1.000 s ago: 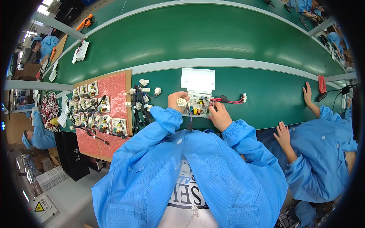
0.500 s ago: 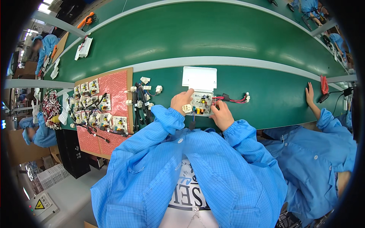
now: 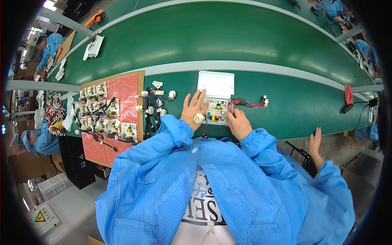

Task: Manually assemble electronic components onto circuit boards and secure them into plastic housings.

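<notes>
Hands flank an open white housing that lies on the green desk by its near edge, about midway along. Inside it sits a circuit board point(image 3: 217, 109) with yellow, blue and orange parts. Spread loosely, the left hand point(image 3: 192, 114) has its fingers at the housing's left side; a white connector point(image 3: 199, 118) shows against the palm side, and whether it is pinched there cannot be told. Curled, the right hand point(image 3: 240, 124) has its thumb and fingertips at the board's right side; I cannot tell whether they grip it.

Along the far side of the board lies a flat white panel point(image 3: 216, 82). Red and black wires point(image 3: 254, 105) run rightward to small white plugs. To the left, black cables point(image 3: 150, 116) with white connectors lie bunched beside a cardboard sheet covered in pink bubble wrap point(image 3: 127, 86), which carries rows of similar boards point(image 3: 112, 107) toward the desk's left end. Red and white wires point(image 3: 55, 112) hang in a bundle at that end. By the desk's right end hangs a red cloth point(image 3: 348, 94); a co-worker's hand point(image 3: 315, 143) is just off the near edge.
</notes>
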Motion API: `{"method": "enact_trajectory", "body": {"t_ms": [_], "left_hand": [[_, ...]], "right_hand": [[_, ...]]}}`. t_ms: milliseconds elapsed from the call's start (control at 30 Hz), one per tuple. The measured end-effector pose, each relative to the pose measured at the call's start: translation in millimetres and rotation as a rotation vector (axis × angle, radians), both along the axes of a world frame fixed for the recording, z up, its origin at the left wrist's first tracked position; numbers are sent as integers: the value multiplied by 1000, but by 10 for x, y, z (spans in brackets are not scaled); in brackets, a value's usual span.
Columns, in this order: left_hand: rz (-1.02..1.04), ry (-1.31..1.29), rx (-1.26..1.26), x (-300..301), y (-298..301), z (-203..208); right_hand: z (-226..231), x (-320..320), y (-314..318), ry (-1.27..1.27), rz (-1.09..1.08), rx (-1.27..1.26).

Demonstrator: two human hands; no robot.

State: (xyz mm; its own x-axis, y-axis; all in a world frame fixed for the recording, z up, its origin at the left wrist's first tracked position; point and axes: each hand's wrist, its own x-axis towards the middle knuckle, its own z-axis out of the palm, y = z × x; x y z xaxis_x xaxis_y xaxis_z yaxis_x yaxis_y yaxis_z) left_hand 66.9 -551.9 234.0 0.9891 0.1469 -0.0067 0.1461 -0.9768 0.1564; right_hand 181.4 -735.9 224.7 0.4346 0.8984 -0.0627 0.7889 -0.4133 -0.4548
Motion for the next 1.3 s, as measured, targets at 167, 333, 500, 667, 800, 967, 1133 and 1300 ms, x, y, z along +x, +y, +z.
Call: {"method": "enact_trajectory", "body": {"t_ms": [167, 333, 500, 667, 800, 967, 1133, 1300], "left_hand": [[18, -134, -87, -41, 67, -214], [319, -451, -539, -92, 116, -383], [620, -249, -1731, -7, 416, -1131], [518, 384, -1164, 438, 470, -652], [556, 275, -943, 462, 337, -761], [617, 271, -929, 464, 343, -808], [583, 314, -958, 461, 366, -812], [597, 313, -954, 489, 360, -788]], "right_hand": [[-91, -36, -43, -5, 15, 7], [-166, -21, -17, 52, -50, -29], [-9, -3, 55, 40, 21, -149], [-31, 42, 56, 59, 20, -194], [11, 86, 123, 80, 28, -279], [-61, 104, 94, 52, 54, -245], [-76, 48, -7, 105, 32, -93], [-130, -53, -27, 40, -30, -16]]}}
